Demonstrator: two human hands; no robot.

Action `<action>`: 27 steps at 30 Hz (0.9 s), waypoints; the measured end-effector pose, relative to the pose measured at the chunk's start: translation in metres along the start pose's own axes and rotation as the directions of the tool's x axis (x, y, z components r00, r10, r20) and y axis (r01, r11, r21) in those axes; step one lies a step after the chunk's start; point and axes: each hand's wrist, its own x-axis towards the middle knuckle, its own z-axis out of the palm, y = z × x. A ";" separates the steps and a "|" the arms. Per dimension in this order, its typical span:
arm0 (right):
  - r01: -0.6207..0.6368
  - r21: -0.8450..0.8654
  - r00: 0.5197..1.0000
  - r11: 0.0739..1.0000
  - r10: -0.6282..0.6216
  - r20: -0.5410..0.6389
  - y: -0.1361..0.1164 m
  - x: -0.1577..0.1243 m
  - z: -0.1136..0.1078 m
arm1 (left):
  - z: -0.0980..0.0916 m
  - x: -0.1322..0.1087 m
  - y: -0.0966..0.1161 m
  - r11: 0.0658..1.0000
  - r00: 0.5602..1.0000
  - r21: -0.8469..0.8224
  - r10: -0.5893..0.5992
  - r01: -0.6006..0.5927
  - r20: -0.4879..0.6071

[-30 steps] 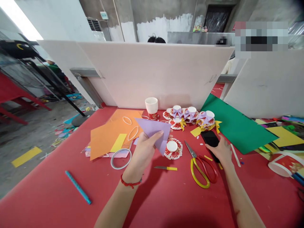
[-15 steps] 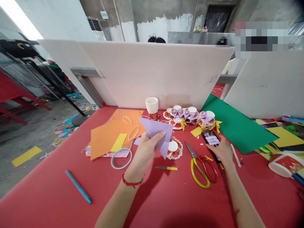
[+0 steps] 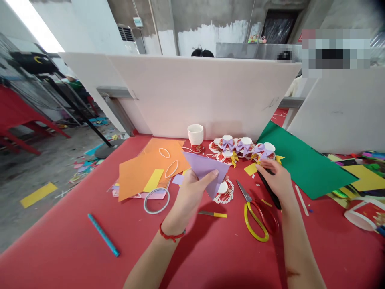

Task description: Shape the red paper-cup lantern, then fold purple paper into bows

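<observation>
My left hand [image 3: 188,194] pinches a folded sheet of purple paper [image 3: 204,165] between thumb and fingers, raised over the table. Partly hidden behind that sheet lies a round red-and-white paper piece [image 3: 227,193] with a white cup-like centre. My right hand [image 3: 278,180] grips a black smartphone [image 3: 268,185] near its far end; the phone is tilted and its screen no longer faces me. Between the hands rest open scissors [image 3: 252,218] with one yellow and one red handle. A small knife [image 3: 218,214] with a yellow handle lies left of them.
Several decorated cup pieces [image 3: 246,145] with bows stand at the back beside a paper cup [image 3: 195,135]. Orange sheets [image 3: 135,172], a grey ring [image 3: 146,205] and a teal pen [image 3: 104,235] lie left. A green sheet [image 3: 309,164] and tipped container [image 3: 362,214] lie right.
My right hand has moved to the phone's far end and tilted it, so its lit screen is out of sight. The purple paper in my left hand has shifted slightly right.
</observation>
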 end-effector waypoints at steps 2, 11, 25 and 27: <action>0.105 0.188 0.988 0.977 -0.124 0.090 -0.040 -0.013 -0.002 | 0.001 -0.001 -0.001 1.000 1.000 -0.002 -0.004 0.004 -0.012; 0.123 0.698 0.973 0.706 -0.223 0.054 -0.098 -0.055 -0.002 | 0.005 0.001 -0.009 0.984 0.986 0.138 0.127 -0.112 -0.103; 0.048 0.738 0.995 0.673 -0.095 0.022 -0.094 -0.058 -0.011 | 0.011 0.000 -0.009 0.913 0.930 0.268 0.349 -0.308 -0.119; 0.054 0.752 0.999 0.657 -0.031 -0.045 -0.095 -0.058 -0.011 | 0.012 -0.001 -0.010 0.941 0.963 0.229 0.266 -0.248 -0.052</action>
